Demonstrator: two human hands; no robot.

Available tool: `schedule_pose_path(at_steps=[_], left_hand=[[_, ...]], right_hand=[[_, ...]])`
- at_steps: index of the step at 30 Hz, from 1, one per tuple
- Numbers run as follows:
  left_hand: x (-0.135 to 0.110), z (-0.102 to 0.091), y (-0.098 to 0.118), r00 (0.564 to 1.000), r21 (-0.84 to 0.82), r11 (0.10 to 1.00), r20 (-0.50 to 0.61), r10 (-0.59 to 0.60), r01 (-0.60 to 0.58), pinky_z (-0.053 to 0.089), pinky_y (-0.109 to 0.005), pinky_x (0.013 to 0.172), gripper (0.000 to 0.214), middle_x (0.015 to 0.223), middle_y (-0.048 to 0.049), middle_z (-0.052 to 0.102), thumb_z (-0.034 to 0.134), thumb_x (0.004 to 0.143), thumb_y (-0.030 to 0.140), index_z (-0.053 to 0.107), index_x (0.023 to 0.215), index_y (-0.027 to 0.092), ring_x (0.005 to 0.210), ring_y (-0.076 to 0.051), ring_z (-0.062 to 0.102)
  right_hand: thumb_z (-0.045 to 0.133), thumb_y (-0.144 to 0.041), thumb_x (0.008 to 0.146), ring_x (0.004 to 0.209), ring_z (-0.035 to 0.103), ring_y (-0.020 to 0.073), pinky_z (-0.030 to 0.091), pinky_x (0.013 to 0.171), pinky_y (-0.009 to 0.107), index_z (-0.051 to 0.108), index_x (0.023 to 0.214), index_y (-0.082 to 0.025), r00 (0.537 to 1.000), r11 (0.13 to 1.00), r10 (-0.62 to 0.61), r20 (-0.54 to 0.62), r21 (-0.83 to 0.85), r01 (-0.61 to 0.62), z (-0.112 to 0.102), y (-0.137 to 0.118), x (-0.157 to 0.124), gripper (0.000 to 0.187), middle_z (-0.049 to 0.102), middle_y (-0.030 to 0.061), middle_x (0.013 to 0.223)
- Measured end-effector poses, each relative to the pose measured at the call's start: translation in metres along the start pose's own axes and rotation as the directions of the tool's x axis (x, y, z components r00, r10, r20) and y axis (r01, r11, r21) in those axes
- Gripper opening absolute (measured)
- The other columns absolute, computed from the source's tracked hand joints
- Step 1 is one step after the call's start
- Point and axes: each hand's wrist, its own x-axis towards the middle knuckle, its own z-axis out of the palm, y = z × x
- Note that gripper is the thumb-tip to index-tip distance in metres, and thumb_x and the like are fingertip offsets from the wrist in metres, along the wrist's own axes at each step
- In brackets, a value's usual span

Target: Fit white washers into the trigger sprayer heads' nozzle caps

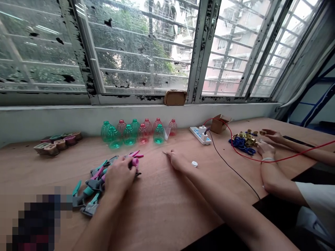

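Observation:
My left hand [119, 174] is closed around a pink and dark trigger spray head [135, 162], whose pink round end points toward the middle of the table. Under and beside that hand lies a pile of spray heads [89, 190] in grey, teal and pink, partly covered by it. To the right, my right hand [178, 161] is low over the table with its fingers pinched together. A small thin tip [164, 152] shows at its fingertips, too small to name. Behind both hands stand several clear green bottles [129, 136] and red bottles [143, 134], upright, without spray heads.
A white round cap [194, 164] lies right of my right hand. Farther right are a power strip [200, 135], a black cable, a red cable [231, 136] and a cardboard box [219, 123]. Another person's hands [266, 150] work by blue and gold parts [243, 142]. Small containers [56, 143] sit left.

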Motion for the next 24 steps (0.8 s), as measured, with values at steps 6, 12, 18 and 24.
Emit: schedule_pose_path(at_steps=[6,12,18,24], left_hand=[[0.007,0.006,-0.031,0.981,0.091,0.977,0.014,-0.195,0.193,0.044,-0.048,0.078,0.036,0.109,-0.0157,0.059,0.045,0.083,0.033,0.070,0.106,0.022,0.103,-0.037,0.053],[-0.001,0.002,0.001,0.965,0.063,0.996,-0.260,-0.043,0.061,0.042,-0.047,0.080,0.036,0.111,-0.0138,0.057,0.051,0.083,0.037,0.067,0.109,0.019,0.102,-0.035,0.050],[-0.019,0.020,0.043,0.906,-0.053,0.932,-0.262,0.333,-0.358,0.039,-0.042,0.086,0.023,0.102,-0.0091,0.059,0.050,0.088,0.030,0.068,0.098,0.021,0.099,-0.027,0.052],[-0.029,0.040,0.057,0.846,-0.187,0.829,-0.033,0.532,-0.528,0.041,-0.041,0.085,0.020,0.102,-0.0074,0.059,0.050,0.089,0.030,0.067,0.094,0.022,0.097,-0.025,0.051]], right_hand=[[0.045,-0.035,0.094,0.119,0.050,0.0259,0.037,0.097,0.032,0.053,0.133,-0.016,0.986,0.986,0.167,-0.002,0.022,-0.166,-0.037,0.051,-0.019,0.044,0.055,0.0144,0.131],[0.073,-0.049,0.068,0.091,0.065,0.0235,0.047,0.069,0.025,0.066,0.118,-0.016,0.948,0.976,0.198,0.249,0.035,-0.213,-0.060,0.101,-0.057,0.061,0.071,0.0100,0.103],[0.075,-0.025,0.061,0.077,0.066,0.0183,0.044,0.058,0.020,0.076,0.096,-0.021,0.945,0.981,0.162,0.286,0.056,-0.185,-0.048,0.088,-0.052,0.036,0.072,0.0059,0.094],[0.065,-0.011,0.062,0.062,0.064,0.0150,0.040,0.049,0.019,0.077,0.084,-0.018,0.946,0.986,0.125,0.299,0.070,-0.152,-0.046,0.087,-0.047,0.026,0.073,0.0055,0.081]])
